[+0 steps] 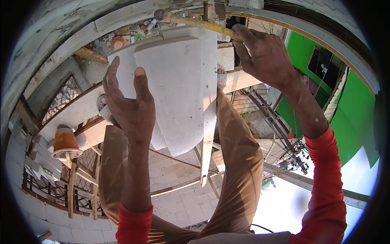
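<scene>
My right hand (264, 53) is closed round the yellowish handle of a mallet (195, 23). The mallet is raised sideways, its dark rounded head pointing left past the far end of white blocks. My left hand (132, 101) has its fingers and thumb apart and holds nothing. It is over the left side of a large, pale, flat-faced block (172, 81); whether it touches cannot be told. Another white block (124, 67) shows behind it on the left. My feet and brown trousers are on either side of the blocks.
An orange bucket (65, 140) is at the left, among timber props and lattice openings. Boards (239, 80) run under my feet. Rubble and a small orange pot (118, 42) lie at the far left. Tangled cables (298, 158) and a green wall (353, 118) are on the right.
</scene>
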The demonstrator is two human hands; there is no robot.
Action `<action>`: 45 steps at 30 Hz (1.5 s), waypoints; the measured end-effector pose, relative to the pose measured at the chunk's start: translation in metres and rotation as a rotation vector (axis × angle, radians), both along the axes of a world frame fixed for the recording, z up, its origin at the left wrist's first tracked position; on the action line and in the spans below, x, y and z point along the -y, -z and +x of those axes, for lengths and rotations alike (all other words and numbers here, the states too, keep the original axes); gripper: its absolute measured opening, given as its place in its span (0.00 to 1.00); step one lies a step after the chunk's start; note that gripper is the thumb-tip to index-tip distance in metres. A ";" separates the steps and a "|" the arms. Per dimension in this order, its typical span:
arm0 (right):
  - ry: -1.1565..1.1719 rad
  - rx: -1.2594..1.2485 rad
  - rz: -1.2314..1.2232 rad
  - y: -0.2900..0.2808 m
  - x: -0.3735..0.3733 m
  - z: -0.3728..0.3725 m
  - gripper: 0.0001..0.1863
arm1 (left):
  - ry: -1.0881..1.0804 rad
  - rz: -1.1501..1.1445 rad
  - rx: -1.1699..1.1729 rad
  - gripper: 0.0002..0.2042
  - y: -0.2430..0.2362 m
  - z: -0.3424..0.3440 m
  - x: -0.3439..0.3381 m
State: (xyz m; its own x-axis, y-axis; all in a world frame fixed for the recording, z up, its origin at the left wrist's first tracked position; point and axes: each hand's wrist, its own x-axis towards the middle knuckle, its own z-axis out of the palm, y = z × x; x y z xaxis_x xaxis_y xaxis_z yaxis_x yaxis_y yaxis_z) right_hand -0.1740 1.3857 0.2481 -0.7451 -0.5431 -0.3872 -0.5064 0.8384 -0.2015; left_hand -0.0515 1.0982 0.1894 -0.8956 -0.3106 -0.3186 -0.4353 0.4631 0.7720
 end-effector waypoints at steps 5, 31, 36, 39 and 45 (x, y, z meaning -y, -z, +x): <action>-0.135 -0.014 0.230 0.102 -0.051 -0.045 0.25 | -0.017 -0.424 0.129 0.36 0.104 0.033 -0.044; -0.197 0.146 0.534 0.257 -0.061 -0.089 0.18 | -0.236 -0.431 0.304 0.36 0.127 0.035 -0.079; -0.349 -0.016 0.167 0.250 -0.058 -0.089 0.17 | -0.236 -0.483 0.331 0.35 0.129 0.035 -0.074; -0.441 -0.045 0.103 0.252 -0.078 -0.093 0.17 | -0.236 -0.451 0.328 0.35 0.128 0.037 -0.074; -0.145 0.243 0.648 0.261 -0.058 -0.111 0.21 | -0.228 -0.457 0.265 0.35 0.131 0.035 -0.074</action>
State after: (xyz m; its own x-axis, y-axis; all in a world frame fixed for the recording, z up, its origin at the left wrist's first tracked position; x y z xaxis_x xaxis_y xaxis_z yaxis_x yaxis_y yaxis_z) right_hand -0.2850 1.4433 -0.0129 -0.5340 -0.2338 -0.8125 -0.6261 0.7552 0.1941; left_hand -0.0163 1.1723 0.0582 -0.6981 -0.6451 -0.3106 -0.7142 0.5964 0.3664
